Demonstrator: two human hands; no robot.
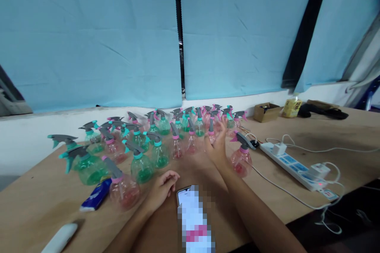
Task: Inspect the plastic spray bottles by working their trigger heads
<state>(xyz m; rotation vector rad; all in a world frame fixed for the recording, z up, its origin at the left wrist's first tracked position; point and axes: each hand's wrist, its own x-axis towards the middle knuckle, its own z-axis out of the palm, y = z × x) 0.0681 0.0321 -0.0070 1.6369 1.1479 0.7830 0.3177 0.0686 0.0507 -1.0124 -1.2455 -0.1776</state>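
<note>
My left hand (162, 188) rests on the table with its fingers loosely curled and nothing visible in it. Close to its right lies a phone (190, 221) with a lit screen, partly blurred out. My right hand (218, 144) is raised with its fingers stretched up and apart, beside a pink spray bottle (211, 129) that it partly covers. Whether it touches that bottle I cannot tell. Another pink spray bottle (242, 160) stands to the right of my right wrist. Left of my left hand are a pink spray bottle (124, 191) and a green spray bottle (142, 168).
Several more pink and green spray bottles (160, 154) stand across the table towards the wall. A blue packet (96, 195) and a white object (61, 239) lie at left. To the right are a power strip (292, 166) with cables, a cardboard box (266, 112) and a yellow-labelled bottle (291, 107).
</note>
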